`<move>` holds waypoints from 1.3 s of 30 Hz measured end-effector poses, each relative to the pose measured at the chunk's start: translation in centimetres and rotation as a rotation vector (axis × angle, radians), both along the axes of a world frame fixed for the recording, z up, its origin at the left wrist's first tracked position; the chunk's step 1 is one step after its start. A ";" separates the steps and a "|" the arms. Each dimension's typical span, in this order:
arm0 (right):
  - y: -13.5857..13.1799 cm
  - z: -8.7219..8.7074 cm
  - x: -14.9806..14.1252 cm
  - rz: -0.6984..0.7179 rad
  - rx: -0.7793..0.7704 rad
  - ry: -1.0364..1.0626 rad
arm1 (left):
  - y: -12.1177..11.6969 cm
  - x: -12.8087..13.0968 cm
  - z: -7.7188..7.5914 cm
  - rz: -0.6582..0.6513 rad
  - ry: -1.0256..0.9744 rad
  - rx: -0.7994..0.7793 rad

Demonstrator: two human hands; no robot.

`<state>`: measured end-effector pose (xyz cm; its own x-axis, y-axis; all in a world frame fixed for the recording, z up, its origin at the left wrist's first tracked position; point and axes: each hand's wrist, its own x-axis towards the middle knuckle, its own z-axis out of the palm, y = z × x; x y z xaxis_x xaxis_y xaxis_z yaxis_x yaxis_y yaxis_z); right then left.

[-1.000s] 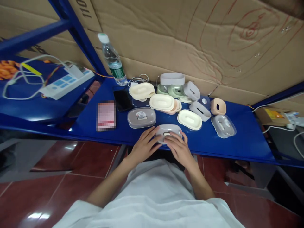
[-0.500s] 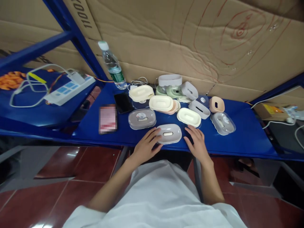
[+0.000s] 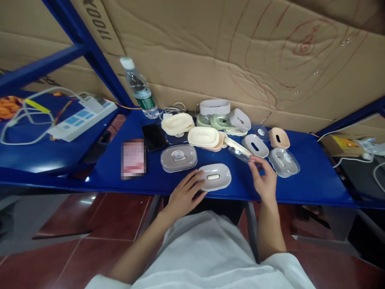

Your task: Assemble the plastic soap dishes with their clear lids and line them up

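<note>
Cream lid [image 3: 237, 146] tilted up since the last frame, above a clear cover [image 3: 240, 154] on the blue table [image 3: 313, 176]; right hand [image 3: 265, 176] pinches its right end. Left hand [image 3: 186, 196], fingers loose, rests against the glossy grey oval piece [image 3: 223, 178]. From my feed, I'd guess lid's light, stiff, slick plastic: grip its rounded rim.

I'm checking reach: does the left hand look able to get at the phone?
Probably yes: the phone lies uncovered, though the left hand must reach over or around the lidded box between them.
</note>
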<state>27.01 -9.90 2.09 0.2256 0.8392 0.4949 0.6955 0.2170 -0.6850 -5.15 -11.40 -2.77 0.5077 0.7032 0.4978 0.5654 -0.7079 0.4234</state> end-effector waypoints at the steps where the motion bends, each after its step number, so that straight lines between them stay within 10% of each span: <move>1: 0.1 0.3 -0.3 -0.010 0.013 0.091 | 0.0 0.0 0.0 -0.001 -0.017 -0.003; 10: 1.2 -0.7 -1.4 0.017 -0.065 0.694 | -0.3 -0.5 0.8 0.015 -0.116 -0.155; 25: 1.1 1.7 -3.5 0.209 -0.327 0.716 | 0.5 -1.1 0.6 -0.003 -0.230 -0.376; 30: 0.9 1.4 -4.3 0.350 -0.492 0.509 | 0.4 -1.1 0.6 0.026 -0.230 -0.332; 39: 0.3 0.6 -6.1 0.451 -0.249 -0.105 | 0.0 -0.9 0.1 0.031 -0.202 -0.208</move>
